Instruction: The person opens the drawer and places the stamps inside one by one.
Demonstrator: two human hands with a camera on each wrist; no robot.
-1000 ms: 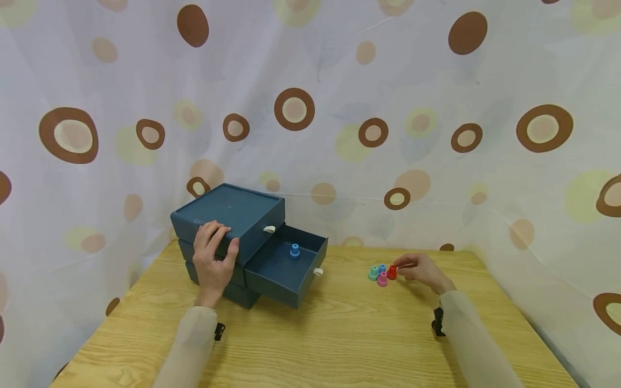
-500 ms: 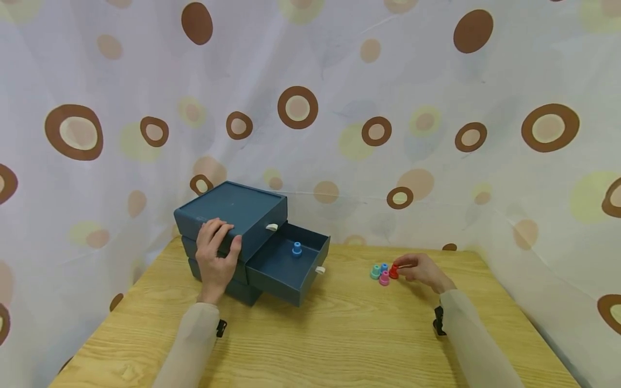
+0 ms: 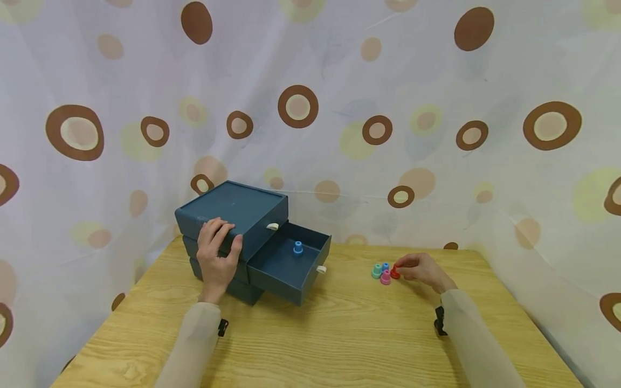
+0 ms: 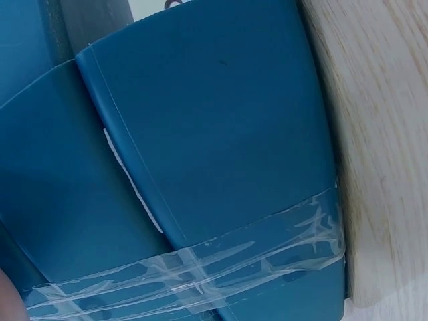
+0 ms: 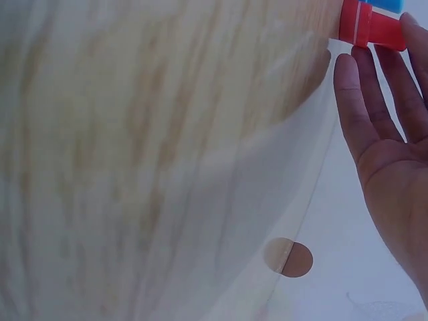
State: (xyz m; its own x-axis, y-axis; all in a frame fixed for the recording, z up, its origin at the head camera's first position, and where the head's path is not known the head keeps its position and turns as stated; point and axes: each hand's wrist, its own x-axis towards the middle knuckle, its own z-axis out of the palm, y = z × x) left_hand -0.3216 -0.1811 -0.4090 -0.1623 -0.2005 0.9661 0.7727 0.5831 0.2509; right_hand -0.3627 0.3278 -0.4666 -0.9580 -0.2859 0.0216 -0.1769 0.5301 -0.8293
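A white curtain [image 3: 330,59] printed with brown, tan and pale green rounds hangs behind and to both sides of a wood-grain table [image 3: 339,334]. On the table's left part stands a dark blue drawer unit [image 3: 233,207] of three stacked tiers, with clear tape [image 4: 200,281] running across its side in the left wrist view. Its middle drawer [image 3: 276,272] is pulled out toward the right. A person's two forearms in pale sleeves reach in from the near edge. The left hand [image 3: 215,264] rests on the unit's near corner, fingers laid over the top edge and thumb set well apart from them by the front. The right hand [image 3: 424,269] is over the table's right part, nearly closed, with thumb and fingers pinching a small red stepped piece [image 3: 395,273]; whether its base touches the table is hard to tell. Close to its left sit three pieces of the same shape: a pink one [image 3: 385,278] nearest the person, a mint-green one [image 3: 377,271] and a blue one [image 3: 385,266] behind. Another blue piece [image 3: 298,248] stands upright inside the drawer. Smallest are the white pull tabs, one on the top drawer [image 3: 273,227], one on the middle.
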